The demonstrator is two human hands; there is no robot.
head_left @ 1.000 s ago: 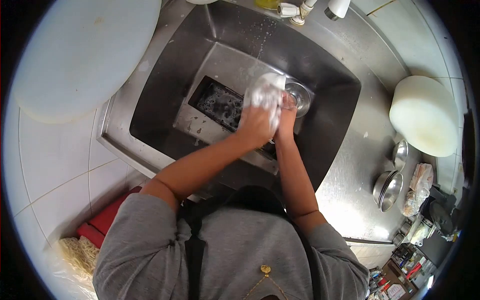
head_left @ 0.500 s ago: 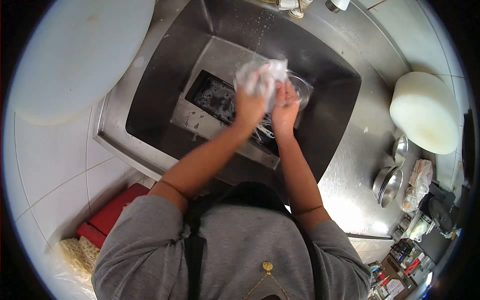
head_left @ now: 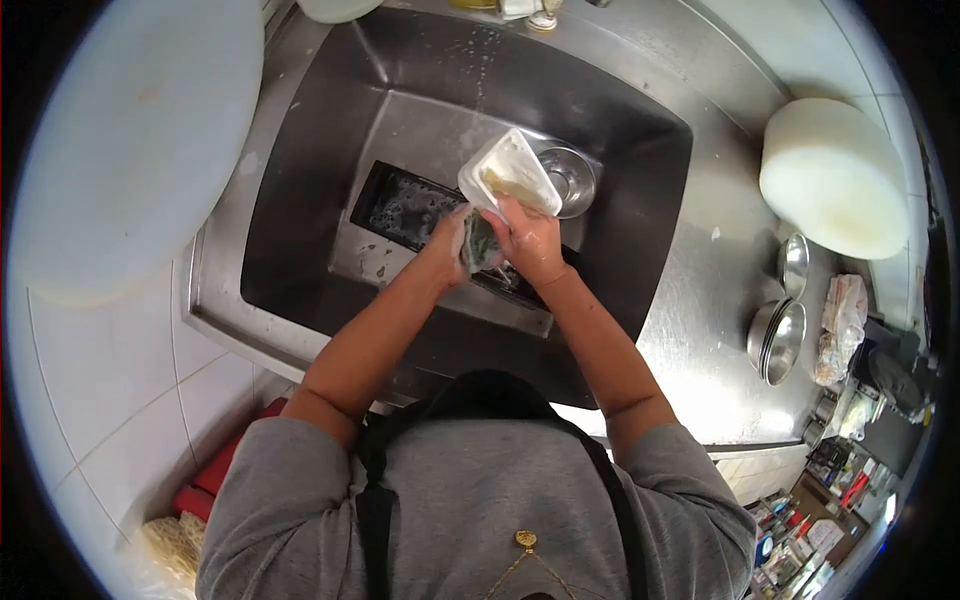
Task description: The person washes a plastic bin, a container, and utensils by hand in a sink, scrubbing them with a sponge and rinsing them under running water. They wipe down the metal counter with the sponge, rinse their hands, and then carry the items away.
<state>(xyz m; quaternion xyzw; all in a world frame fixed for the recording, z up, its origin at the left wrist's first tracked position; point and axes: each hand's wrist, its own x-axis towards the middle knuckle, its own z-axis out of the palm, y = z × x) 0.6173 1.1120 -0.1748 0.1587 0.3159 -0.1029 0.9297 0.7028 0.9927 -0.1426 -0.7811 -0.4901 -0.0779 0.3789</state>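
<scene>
Over the sink [head_left: 330, 285], my right hand [head_left: 532, 242] grips a white rectangular container [head_left: 485, 165] by its near edge, fingers curled round the rim. The container is tilted, and a yellowish patch shows inside it. My left hand [head_left: 447, 246] is closed on a dark green scouring pad [head_left: 481, 241] with suds on it, just below the container. A black rectangular tray [head_left: 372, 192] with foamy water lies on the sink floor under my hands. Beside the container sits a round steel bowl [head_left: 578, 190], partly hidden.
A large white round board [head_left: 140, 150] stands at the left. On the right counter are a thick white round block [head_left: 835, 180], stacked steel bowls [head_left: 778, 342] and a plastic-wrapped bundle [head_left: 842, 325]. A tap fitting [head_left: 542, 20] is at the sink's back edge.
The white container was blurred in my hands and now shows plainly, tilted in my right hand. My left hand has come down and toward me, with the green pad now visible. The view shifted slightly.
</scene>
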